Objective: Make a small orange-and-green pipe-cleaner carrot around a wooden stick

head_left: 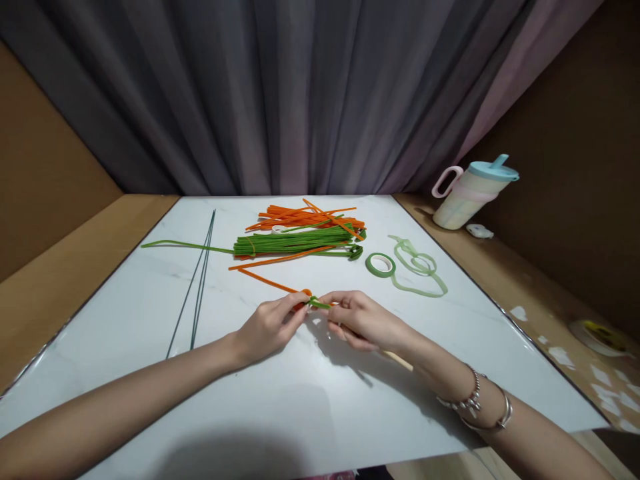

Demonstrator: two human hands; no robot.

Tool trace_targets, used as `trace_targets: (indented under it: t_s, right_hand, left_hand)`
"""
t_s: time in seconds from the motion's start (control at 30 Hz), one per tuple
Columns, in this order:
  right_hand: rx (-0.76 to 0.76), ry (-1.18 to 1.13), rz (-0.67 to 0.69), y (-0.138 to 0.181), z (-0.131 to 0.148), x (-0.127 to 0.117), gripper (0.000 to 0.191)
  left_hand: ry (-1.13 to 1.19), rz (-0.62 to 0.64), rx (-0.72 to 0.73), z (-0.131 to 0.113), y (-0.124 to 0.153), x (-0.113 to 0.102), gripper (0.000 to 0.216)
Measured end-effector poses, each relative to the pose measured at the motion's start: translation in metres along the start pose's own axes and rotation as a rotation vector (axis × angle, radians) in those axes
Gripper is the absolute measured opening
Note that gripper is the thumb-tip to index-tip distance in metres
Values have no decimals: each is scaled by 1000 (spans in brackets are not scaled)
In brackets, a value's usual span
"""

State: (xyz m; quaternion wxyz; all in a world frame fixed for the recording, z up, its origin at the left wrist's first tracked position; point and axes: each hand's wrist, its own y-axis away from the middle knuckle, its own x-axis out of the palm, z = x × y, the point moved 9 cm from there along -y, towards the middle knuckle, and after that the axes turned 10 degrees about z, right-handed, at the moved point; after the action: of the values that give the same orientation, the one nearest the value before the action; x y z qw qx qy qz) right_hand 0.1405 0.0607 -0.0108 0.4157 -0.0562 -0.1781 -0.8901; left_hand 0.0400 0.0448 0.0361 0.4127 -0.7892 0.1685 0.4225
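My left hand (270,327) pinches the near end of an orange pipe cleaner (267,281), where a small orange loop shows at the fingertips. The rest of that pipe cleaner runs up to the left and bends sharply. A short green pipe cleaner piece (319,304) spans the gap between both hands' fingertips. My right hand (360,321) is closed on its right end. A pale thin stick (399,361) passes under my right hand, its end showing below the wrist. What exactly the fingers cover is hidden.
Beyond my hands lie a bundle of green pipe cleaners (295,241) and a pile of orange ones (295,217). Green tape (380,265) trails a loose strip (420,292). Dark green wires (200,287) lie left. A lidded cup (467,193) stands back right.
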Motion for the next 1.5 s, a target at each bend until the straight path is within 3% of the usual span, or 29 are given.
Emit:
trace_targets:
  t_s: [0.1,0.27,0.33,0.47,0.57,0.63,0.7,0.8,0.87,1.0,1.23,1.5]
  right_hand:
    - [8,-7,26,1,0,0,14]
    - [63,137,43,6,2,-7,23]
    - [71,336,-51,7,4,-25,23]
    - [24,957,-454,11,22,-69,13]
    - [-19,1142,-477,7,22,-73,16]
    - [-104,1153,-452,6,26,-66,13]
    - [-288,1138,-423,10,38,-52,14]
    - [-557,983,-270,17,53,-25,14]
    - [-610,855,-172,17,54,-15,14]
    - [-590,699,-92,8,46,-9,11]
    - [-445,350,-43,-11,23,-20,19]
    - [-459,429,-34,-7,30,-16,15]
  left_hand:
    - [90,20,-60,5,2,2,22]
    - [529,80,-369,32,1,14,17]
    - [750,69,-510,43,1,18,21]
    - [1082,149,-689,53,0,30,34]
    - [1202,203,-701,53,-2,34,37]
    - [1258,227,-697,52,-1,36,36]
    - [1297,252,-693,51,-1,38,35]
    - [1317,284,-678,49,-1,41,31]
    - [1316,309,-661,47,-1,43,30]
    - [1313,341,-650,45,0,45,29]
    - [1304,349,-653,42,-1,46,30]
    - [1261,396,-622,34,-1,47,30]
